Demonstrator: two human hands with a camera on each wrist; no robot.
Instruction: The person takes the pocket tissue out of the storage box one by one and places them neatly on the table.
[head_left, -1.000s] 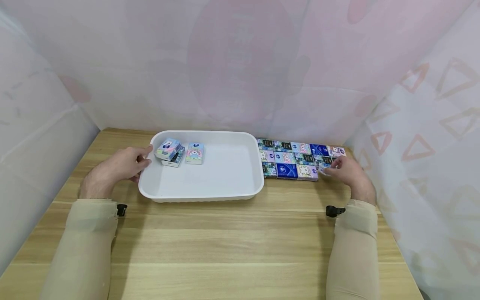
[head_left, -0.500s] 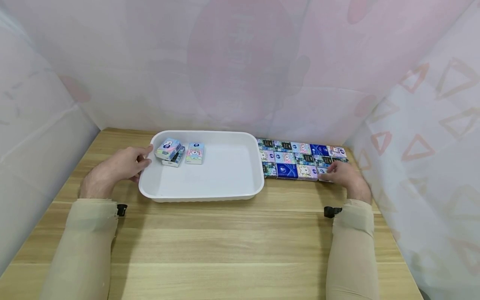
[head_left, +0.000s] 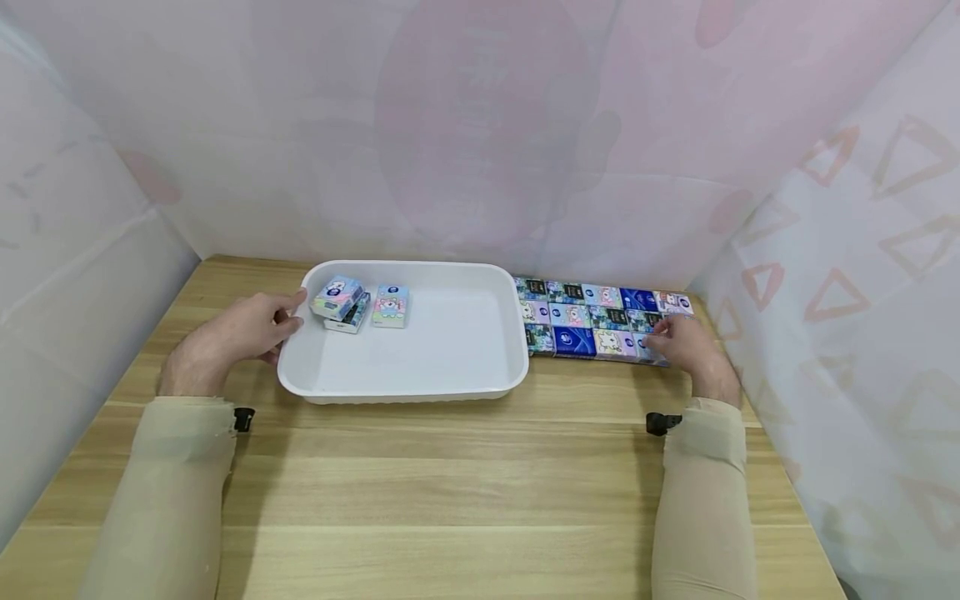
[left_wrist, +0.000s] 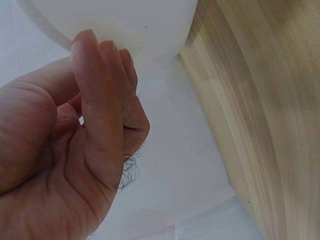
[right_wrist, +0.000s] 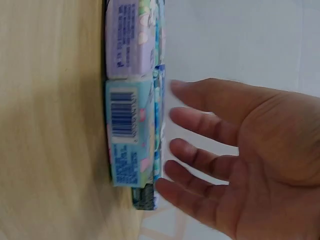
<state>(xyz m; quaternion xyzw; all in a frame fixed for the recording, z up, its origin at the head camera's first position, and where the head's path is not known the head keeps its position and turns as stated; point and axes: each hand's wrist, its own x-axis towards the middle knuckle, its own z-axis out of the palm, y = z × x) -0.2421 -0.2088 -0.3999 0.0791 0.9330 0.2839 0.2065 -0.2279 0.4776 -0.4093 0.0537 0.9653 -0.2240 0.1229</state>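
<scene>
My left hand holds the left rim of a white plastic tray; in the left wrist view its fingertips lie against the tray's outer wall. On the right, my right hand hovers over the right end of a block of small tissue packs, laid in rows. Its fingers are spread and hold nothing in the right wrist view. Nearest to them is a light blue tissue pack with a barcode, end to end with a lavender pack. From above, the hand partly covers the block's right end.
Inside the tray at the left, one pastel pack leans on a dark patterned pack; another pastel pack lies beside them. Patterned cloth walls stand behind and at both sides of the wooden table.
My right hand set the light blue pack at the right end of the near row, pressed there, then let go and lifted slightly. The left hand and tray have stayed put.
</scene>
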